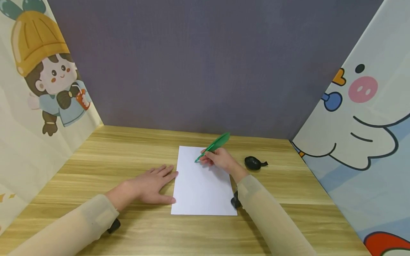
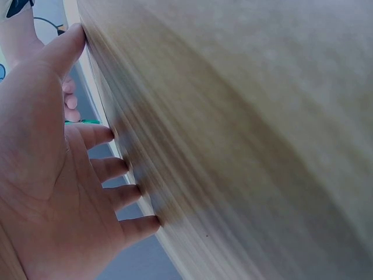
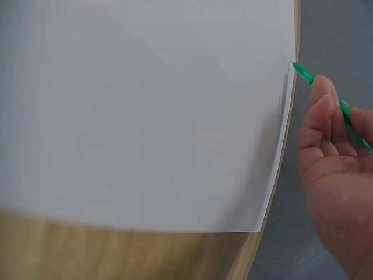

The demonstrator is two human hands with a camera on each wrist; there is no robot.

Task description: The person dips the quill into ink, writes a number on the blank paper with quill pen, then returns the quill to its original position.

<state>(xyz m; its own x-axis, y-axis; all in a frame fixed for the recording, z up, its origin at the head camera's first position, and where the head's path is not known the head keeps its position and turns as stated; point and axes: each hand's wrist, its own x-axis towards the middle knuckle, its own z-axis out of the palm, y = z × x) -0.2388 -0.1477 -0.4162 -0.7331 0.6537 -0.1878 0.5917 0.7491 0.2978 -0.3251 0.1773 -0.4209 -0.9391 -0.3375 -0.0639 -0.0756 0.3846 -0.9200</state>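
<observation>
A white sheet of paper [image 1: 203,192] lies flat on the wooden table in front of me. My right hand [image 1: 221,159] pinches a green feather-shaped pen [image 1: 219,142] over the upper part of the sheet, its plume pointing up and to the right. In the right wrist view the tip of the green pen [image 3: 303,72] is right at the paper's surface. Spread flat, my left hand [image 1: 153,185] rests on the table, with thumb and index fingertip at the sheet's left edge. The left wrist view shows the fingertips of this hand [image 2: 52,175] against the wood.
To the right of the paper sits a small black rounded object [image 1: 253,163] with a short tail. A dark grey panel [image 1: 192,71] stands along the table's far edge. Walls with cartoon prints [image 1: 51,89] flank the table on both sides.
</observation>
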